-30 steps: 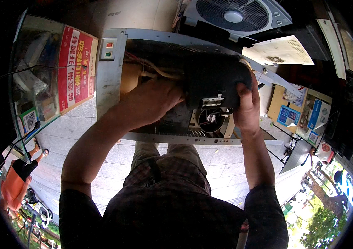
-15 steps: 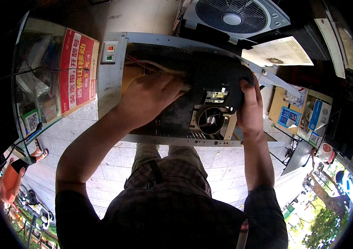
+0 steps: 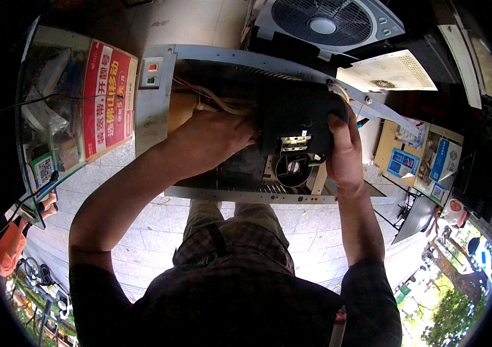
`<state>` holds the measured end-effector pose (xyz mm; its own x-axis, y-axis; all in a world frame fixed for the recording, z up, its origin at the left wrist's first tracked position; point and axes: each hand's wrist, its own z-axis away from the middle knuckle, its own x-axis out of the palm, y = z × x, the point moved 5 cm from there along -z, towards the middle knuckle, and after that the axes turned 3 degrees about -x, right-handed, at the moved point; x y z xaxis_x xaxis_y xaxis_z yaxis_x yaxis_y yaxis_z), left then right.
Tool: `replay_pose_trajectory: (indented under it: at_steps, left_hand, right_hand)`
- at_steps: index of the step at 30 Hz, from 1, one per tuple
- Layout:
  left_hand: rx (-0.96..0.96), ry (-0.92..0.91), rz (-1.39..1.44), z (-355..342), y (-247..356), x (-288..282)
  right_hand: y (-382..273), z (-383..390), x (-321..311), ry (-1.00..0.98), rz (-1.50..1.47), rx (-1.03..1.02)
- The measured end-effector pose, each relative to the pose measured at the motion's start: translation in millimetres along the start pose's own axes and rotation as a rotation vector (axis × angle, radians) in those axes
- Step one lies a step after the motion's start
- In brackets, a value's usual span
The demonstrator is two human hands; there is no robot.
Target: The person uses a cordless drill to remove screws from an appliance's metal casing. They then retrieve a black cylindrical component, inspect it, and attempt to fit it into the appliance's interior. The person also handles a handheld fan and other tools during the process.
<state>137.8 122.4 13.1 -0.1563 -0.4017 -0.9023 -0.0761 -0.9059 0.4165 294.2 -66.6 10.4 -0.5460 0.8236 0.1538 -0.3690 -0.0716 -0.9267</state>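
Note:
A long grey metal housing (image 3: 152, 115) lies open before me, with a panel of red and green switches (image 3: 152, 73) at its left end. Inside it sits a black boxy unit (image 3: 301, 107) with a brass-coloured metal terminal piece (image 3: 295, 142) on its face. My left hand (image 3: 214, 139) is closed at the unit's left side, its fingertips partly hidden. My right hand (image 3: 344, 151) grips the right side, thumb on the black face. Below the unit shows a round, dark-rimmed opening (image 3: 293, 169). Pale wires (image 3: 223, 103) run just above my left hand.
Behind the housing stand a grey box fan (image 3: 322, 26) and a white perforated metal panel (image 3: 387, 72). A glass display case with a red poster (image 3: 106, 101) is at the left. Another counter (image 3: 390, 141) stands at the right. A person in orange (image 3: 10, 248) is at far left.
The black unit has shifted slightly nearer me and tilted, uncovering the housing's far slotted wall and wires at the upper right. Both hands have moved with it; my left elbow has swung outward.

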Motion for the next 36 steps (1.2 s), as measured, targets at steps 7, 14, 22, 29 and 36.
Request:
replay_pose_trajectory:
  at_steps: [7, 14, 22, 29, 36]
  left_hand:
    - [-0.092, -0.119, 0.247, -1, -4, 7]
    - [-0.167, -0.132, 0.574, -5, -16, -6]
    - [-0.191, -0.266, 0.672, -5, -27, 8]
    - [-0.161, -0.619, 1.333, -6, -33, 6]
    - [-0.155, -0.629, 0.963, -9, -31, 9]
  right_hand:
    - [-1, 3, 4, 0.000, 0.143, -0.095]
    - [3, 4, 8, 0.002, 0.105, -0.130]
    - [-6, -8, 5, -0.078, 0.253, -0.254]
    - [-2, -22, 4, -0.178, 0.154, -0.271]
    - [0, -21, -1, -0.198, 0.230, -0.319]
